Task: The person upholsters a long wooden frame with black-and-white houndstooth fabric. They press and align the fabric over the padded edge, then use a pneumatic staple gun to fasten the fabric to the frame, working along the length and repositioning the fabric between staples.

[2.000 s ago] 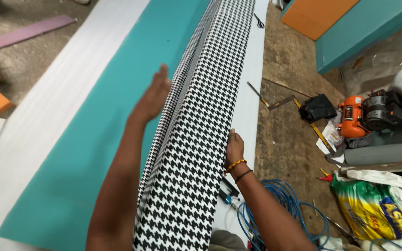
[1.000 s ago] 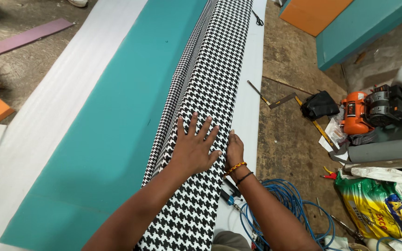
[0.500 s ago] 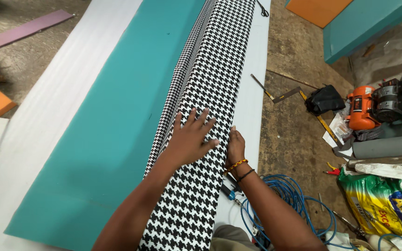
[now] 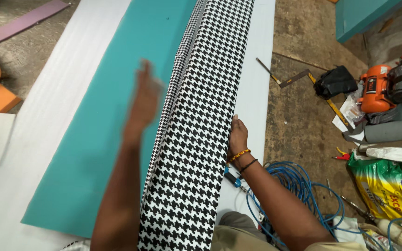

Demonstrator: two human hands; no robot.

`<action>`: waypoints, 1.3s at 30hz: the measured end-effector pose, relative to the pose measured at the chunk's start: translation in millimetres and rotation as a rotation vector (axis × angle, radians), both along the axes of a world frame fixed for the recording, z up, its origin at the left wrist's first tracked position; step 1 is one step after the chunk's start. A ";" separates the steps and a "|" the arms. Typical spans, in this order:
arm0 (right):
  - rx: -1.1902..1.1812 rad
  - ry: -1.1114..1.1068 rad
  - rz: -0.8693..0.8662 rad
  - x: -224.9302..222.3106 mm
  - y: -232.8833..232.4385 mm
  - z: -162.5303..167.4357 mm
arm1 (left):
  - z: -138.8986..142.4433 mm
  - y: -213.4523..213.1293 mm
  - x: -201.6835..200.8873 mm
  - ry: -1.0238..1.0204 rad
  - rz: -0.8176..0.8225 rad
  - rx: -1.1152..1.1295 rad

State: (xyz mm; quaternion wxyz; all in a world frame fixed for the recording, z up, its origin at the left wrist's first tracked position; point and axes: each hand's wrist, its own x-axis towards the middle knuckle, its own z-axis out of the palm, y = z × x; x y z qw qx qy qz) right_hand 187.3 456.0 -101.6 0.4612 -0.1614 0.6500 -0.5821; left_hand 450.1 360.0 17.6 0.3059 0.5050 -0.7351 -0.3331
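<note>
Workshop floor carries teal foam [image 4: 112, 116]; the houndstooth fabric [image 4: 201, 125] already wraps its 3 o'clock edge. Right hand [image 4: 237, 135] presses that side, fingers together; left hand [image 4: 145, 100] hovers blurred, fingers unclear.

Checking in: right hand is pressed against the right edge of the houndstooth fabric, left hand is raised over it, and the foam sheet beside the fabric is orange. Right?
Not quite: the foam sheet beside the houndstooth fabric is teal, not orange; the head view shows it. The rest holds: the right hand is against the fabric's right edge, and the left hand, blurred, is raised over its left side.
</note>
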 end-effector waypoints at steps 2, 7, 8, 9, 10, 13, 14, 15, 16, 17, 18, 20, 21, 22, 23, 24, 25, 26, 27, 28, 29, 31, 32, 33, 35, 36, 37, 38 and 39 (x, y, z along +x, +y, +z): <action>-0.097 0.061 0.037 0.0 -0.1 -1.1 | -24.6 14.5 -25.7 -0.360 -0.145 -0.001; -0.104 0.061 0.046 3.2 0.9 -0.7 | -87.4 10.8 -35.3 0.029 -0.225 0.076; -0.138 0.053 0.054 4.0 1.2 0.0 | -93.2 7.7 -31.7 0.064 -0.232 0.076; -0.158 0.045 0.059 4.5 1.6 0.4 | -96.5 5.0 -28.3 0.148 -0.248 0.133; -0.146 0.014 0.043 4.9 1.8 0.9 | -97.0 2.3 -24.0 0.230 -0.265 0.199; -0.121 -0.014 0.022 5.0 1.9 2.4 | -91.7 0.5 -18.5 0.311 -0.229 0.318; -0.090 0.018 0.023 4.8 1.6 2.7 | -90.0 1.0 -18.6 0.310 -0.206 0.353; -0.060 0.052 0.024 4.4 1.3 3.2 | -88.9 1.5 -18.7 0.313 -0.221 0.344; -0.053 0.058 0.011 4.0 0.9 3.3 | -89.1 2.4 -19.8 0.319 -0.235 0.332; -0.046 0.065 0.001 3.8 0.5 3.6 | -90.4 2.4 -20.4 0.326 -0.248 0.322; -0.039 0.073 -0.008 3.6 0.2 3.8 | -92.8 2.5 -21.1 0.321 -0.260 0.318; -0.013 0.152 0.025 3.5 -0.1 4.3 | -99.3 1.2 -21.9 0.308 -0.285 0.298; 0.002 0.190 0.042 3.7 0.0 4.6 | -102.6 0.1 -22.1 0.291 -0.289 0.269; -0.013 0.157 0.043 4.3 0.2 5.6 | -105.4 -0.7 -22.2 0.272 -0.295 0.242; -0.034 0.125 0.046 4.4 0.4 5.7 | -107.3 -1.6 -22.3 0.253 -0.301 0.210; -0.054 0.091 0.048 4.7 0.6 6.0 | -107.9 -2.0 -22.5 0.240 -0.302 0.216; -0.057 0.086 0.045 5.2 1.0 6.7 | -107.5 -2.1 -22.7 0.227 -0.304 0.227; -0.063 0.082 0.042 5.4 1.1 7.2 | -105.6 -2.2 -22.8 0.214 -0.307 0.234; -0.068 0.077 0.037 5.6 1.4 7.7 | -102.9 -1.8 -22.8 0.191 -0.300 0.253; -0.045 0.100 0.041 5.6 1.5 8.2 | -99.5 -1.6 -22.7 0.167 -0.292 0.274; -0.025 0.122 0.045 5.6 1.7 8.5 | -95.8 -1.0 -22.4 0.144 -0.283 0.294; -0.009 0.132 0.042 5.3 2.1 8.7 | -89.3 0.0 -21.9 0.147 -0.289 0.244; -0.013 0.120 0.036 5.2 2.5 8.4 | -87.3 0.7 -21.8 0.148 -0.291 0.222; -0.020 0.108 0.031 5.0 2.6 7.7 | -86.7 1.4 -22.2 0.114 -0.289 0.212; -0.040 0.114 0.053 4.8 3.3 5.5 | -89.0 3.1 -23.6 0.042 -0.283 0.204; -0.051 0.115 0.063 4.9 3.7 4.0 | -92.0 3.7 -24.5 0.033 -0.280 0.187; -0.069 0.065 0.040 5.0 3.9 2.5 | -95.2 3.4 -25.1 0.024 -0.276 0.165; -0.081 0.015 0.019 5.5 4.2 1.4 | -98.7 2.6 -25.1 0.016 -0.271 0.148; -0.093 -0.036 -0.001 6.1 4.3 0.3 | -101.0 0.3 -23.8 0.051 -0.308 0.174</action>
